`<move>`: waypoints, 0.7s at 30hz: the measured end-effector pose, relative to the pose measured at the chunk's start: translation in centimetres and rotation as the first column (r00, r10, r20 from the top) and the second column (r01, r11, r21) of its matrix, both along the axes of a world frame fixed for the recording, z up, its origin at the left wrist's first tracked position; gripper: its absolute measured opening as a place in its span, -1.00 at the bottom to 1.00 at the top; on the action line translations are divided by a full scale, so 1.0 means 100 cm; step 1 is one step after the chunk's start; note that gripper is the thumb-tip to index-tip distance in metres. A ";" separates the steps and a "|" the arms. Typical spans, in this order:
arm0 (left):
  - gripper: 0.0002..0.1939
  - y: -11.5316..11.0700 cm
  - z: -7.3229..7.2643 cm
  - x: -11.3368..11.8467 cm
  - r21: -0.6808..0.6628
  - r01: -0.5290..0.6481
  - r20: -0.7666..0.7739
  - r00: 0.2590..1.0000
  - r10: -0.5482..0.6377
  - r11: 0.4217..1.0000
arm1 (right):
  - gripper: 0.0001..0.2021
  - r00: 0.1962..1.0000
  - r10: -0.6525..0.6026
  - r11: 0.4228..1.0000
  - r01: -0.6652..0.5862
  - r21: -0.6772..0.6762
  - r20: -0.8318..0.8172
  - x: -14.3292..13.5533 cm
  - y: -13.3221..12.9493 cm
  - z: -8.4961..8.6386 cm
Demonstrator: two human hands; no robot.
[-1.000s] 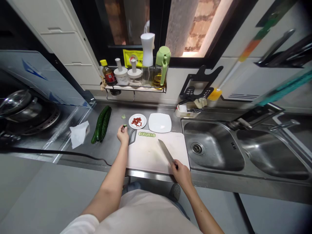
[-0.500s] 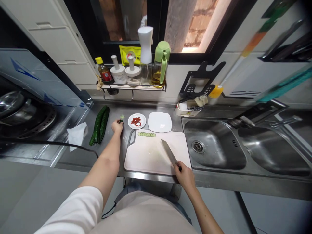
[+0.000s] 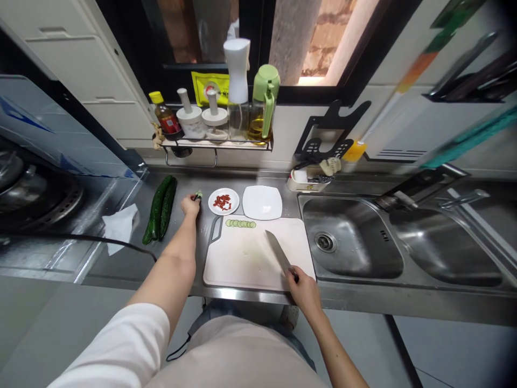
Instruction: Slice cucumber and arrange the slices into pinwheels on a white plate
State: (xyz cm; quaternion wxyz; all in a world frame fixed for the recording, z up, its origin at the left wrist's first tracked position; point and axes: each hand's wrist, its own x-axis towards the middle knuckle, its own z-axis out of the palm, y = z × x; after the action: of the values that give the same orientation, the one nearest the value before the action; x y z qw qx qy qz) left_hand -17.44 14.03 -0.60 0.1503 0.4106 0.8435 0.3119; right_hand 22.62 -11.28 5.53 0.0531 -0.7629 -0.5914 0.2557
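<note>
My left hand [image 3: 189,205] is closed at the back of the counter, left of the small round plate. Its fingertips pinch a small dark green cucumber piece [image 3: 197,198], mostly covered by the fingers, beside pale cucumber scraps [image 3: 199,192]. Two whole cucumbers [image 3: 160,209] lie left of that hand. In my right hand [image 3: 304,288] a kitchen knife [image 3: 278,251] is gripped by its handle, blade slanting up and left over the white cutting board [image 3: 242,264]. A row of cucumber slices [image 3: 241,223] lies along the board's far edge.
Behind the board stand a round plate of chopped red bits [image 3: 213,209] and a square white plate [image 3: 262,202]. A double sink [image 3: 351,242] is on the right. Crumpled tissue [image 3: 121,226] and a black cable [image 3: 133,247] are on the left. A bottle rack [image 3: 218,144] hangs above.
My left hand has moved slightly farther back, up to the cucumber scraps. My right hand and the knife keep almost the same place over the board. The view has shifted a little.
</note>
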 end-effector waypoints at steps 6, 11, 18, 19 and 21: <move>-0.69 -0.011 0.005 0.006 -0.005 -0.007 0.011 1.000 0.007 1.000 | -0.69 1.000 0.006 1.000 -0.006 0.002 -0.015 -0.002 0.003 0.000; -0.74 -0.030 0.017 0.030 0.112 -0.197 -0.040 0.978 0.203 0.974 | -0.70 0.999 0.029 0.999 -0.028 0.015 -0.022 -0.003 0.006 0.000; -0.70 -0.072 0.025 0.107 0.363 0.108 -0.055 0.994 -0.094 0.926 | -0.72 0.999 0.053 0.998 -0.053 0.032 -0.012 -0.005 0.006 -0.004; -0.71 -0.080 0.024 0.120 0.358 0.211 -0.061 0.977 -0.203 0.909 | -0.72 0.999 0.052 0.998 -0.052 0.036 -0.010 -0.004 0.006 -0.004; -0.72 -0.095 0.020 0.143 0.317 0.394 -0.078 0.917 -0.390 0.863 | -0.72 0.999 0.048 0.998 -0.048 0.038 -0.012 -0.004 0.006 -0.005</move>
State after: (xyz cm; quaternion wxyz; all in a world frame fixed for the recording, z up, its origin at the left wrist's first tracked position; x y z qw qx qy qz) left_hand -3.16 4.58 1.45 0.1359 0.5942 0.6798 0.4078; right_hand 22.27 -10.65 5.01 0.0652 -0.7456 -0.6139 0.2508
